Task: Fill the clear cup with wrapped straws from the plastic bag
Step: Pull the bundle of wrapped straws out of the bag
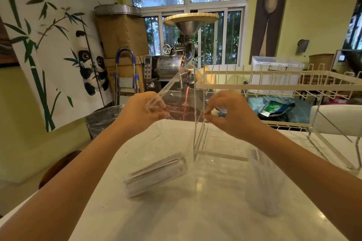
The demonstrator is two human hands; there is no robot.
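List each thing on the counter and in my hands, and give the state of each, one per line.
Left hand: raised, closed on a clear plastic wrapper.
Right hand: pinching something small; too blurred to tell what.
Bundle of wrapped straws: lying on its side.
Clear cup: upright, holding straws.
Clear acrylic stand: upright.
White wire rack: standing.

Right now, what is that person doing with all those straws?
A person stands at a white table, both hands raised. The left hand pinches a crinkly clear plastic bag that sticks up and away. The right hand pinches the edge of a clear stand. A bundle of wrapped straws lies on the table, and the clear cup already holds some.
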